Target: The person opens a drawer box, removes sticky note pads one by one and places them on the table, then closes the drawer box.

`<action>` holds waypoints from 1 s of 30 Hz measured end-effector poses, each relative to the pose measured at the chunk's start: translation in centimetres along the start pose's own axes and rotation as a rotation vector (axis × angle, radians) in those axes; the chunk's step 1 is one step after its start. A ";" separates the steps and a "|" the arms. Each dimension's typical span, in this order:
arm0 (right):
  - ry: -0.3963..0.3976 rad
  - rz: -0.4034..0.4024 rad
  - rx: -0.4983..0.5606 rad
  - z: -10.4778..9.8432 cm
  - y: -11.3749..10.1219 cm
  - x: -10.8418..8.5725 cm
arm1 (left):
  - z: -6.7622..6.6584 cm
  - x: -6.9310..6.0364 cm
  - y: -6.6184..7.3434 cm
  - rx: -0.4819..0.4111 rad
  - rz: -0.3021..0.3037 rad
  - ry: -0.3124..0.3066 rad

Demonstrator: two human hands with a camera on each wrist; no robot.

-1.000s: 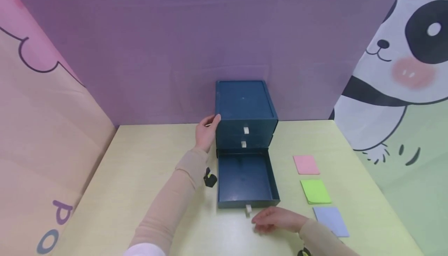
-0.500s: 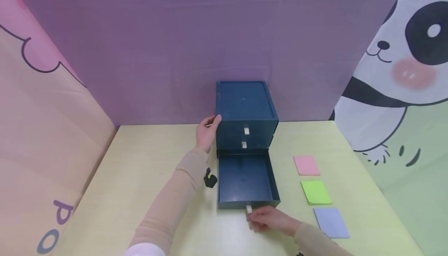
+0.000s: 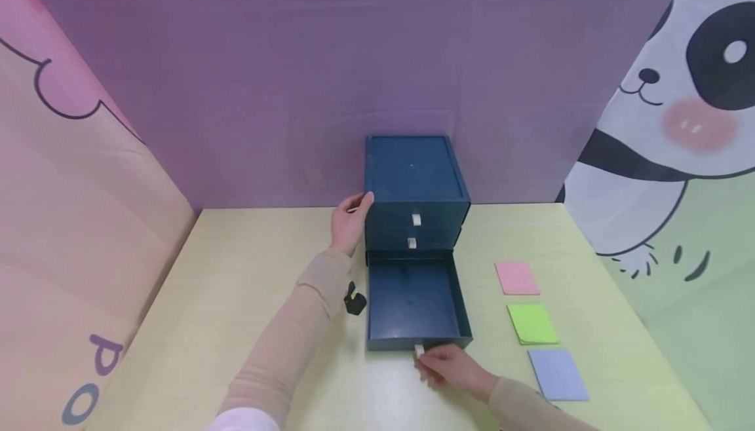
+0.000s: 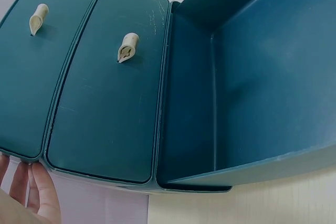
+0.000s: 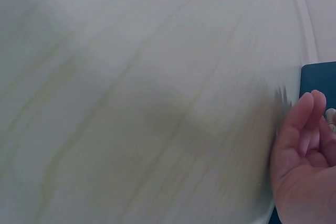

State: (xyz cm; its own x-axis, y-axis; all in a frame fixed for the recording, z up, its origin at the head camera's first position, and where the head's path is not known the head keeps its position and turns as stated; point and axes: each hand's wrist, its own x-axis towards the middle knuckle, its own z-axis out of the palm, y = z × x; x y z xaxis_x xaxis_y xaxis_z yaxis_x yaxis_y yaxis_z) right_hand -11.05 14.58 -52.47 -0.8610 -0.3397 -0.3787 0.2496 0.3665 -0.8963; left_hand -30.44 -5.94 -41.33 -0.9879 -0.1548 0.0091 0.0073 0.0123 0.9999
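Observation:
A dark blue desktop drawer cabinet [image 3: 415, 169] stands against the back wall, its bottom drawer [image 3: 411, 297] pulled out and bare inside. The upper two drawers are in. My left hand [image 3: 349, 223] touches the cabinet's left side, thumb at the front corner. In the left wrist view, that hand's fingers [image 4: 47, 190] lie fairly straight along the side. At the bottom drawer's front, my right hand [image 3: 455, 367] pinches its small white pull tab [image 3: 419, 350] between thumb and fingers. The right wrist view shows these curled fingers [image 5: 296, 116] beside the tab, which is partly hidden.
Pink [image 3: 516, 278], green [image 3: 532, 323] and lavender [image 3: 558, 374] square paper pads lie in a column on the pale wooden table [image 3: 253, 274], right of the drawer. A purple cloth [image 3: 265, 90] hangs behind, with printed cloths at both sides.
My right hand has moved left to the bottom drawer's pull tab and taken hold of it. The left hand, the cabinet and the pulled-out drawer stay where they were.

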 end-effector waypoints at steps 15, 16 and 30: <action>0.008 -0.058 -0.007 -0.2 0.0 0.6 | 0.0 0.1 -0.1 0.002 -0.002 -0.008; 0.010 -0.054 -0.011 -0.2 -0.1 0.6 | 0.0 0.1 -0.1 0.001 -0.002 -0.006; 0.002 -0.084 -0.009 -0.8 -0.7 1.2 | -0.1 -0.1 0.2 0.017 -0.010 -0.012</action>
State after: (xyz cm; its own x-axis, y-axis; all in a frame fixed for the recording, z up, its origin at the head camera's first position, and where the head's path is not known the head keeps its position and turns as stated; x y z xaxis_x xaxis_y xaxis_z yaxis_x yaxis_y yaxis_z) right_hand -12.59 14.61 -52.07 -0.8793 -0.3681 -0.3021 0.1727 0.3447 -0.9227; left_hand -30.30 -5.97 -41.11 -0.9897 -0.1433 -0.0008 -0.0049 0.0281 0.9996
